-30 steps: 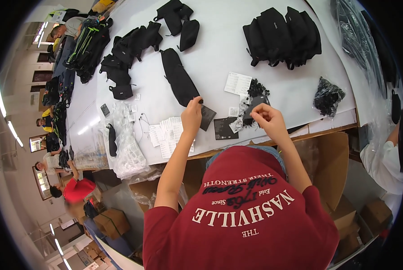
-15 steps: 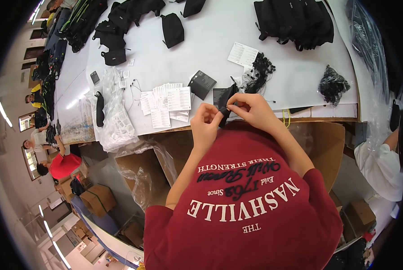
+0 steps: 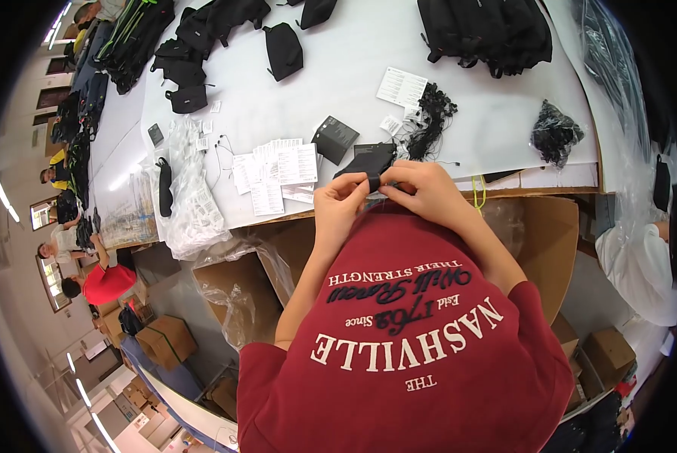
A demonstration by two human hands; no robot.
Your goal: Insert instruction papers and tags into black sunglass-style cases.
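Note:
At the table's front edge, my left hand point(image 3: 337, 208) and my right hand point(image 3: 429, 192) meet over a small black fabric pouch point(image 3: 374, 157). Both hands are closed, thumbs and fingertips pinching a short black strap or flap point(image 3: 374, 182) at its near end. The pouch's dark body lies just beyond my fingers; they hide part of it. Left of it is a stack of black cards point(image 3: 334, 140). White printed cards point(image 3: 282, 174) are spread nearer my left hand. Beyond my right hand sits a bunch of black cords point(image 3: 431, 117).
Black pouches point(image 3: 284, 51) and a pile of black bags point(image 3: 485, 34) lie farther back on the white table point(image 3: 338, 83). A bagged black bundle point(image 3: 556, 134) sits at right, clear plastic bags point(image 3: 191, 196) at left. Open cardboard boxes point(image 3: 542, 253) stand below the edge. Other people work at far left.
The black pouch has turned from standing narrow and upright to lying flatter beyond my fingers. My left hand has shifted slightly left, and both hands still pinch its near end.

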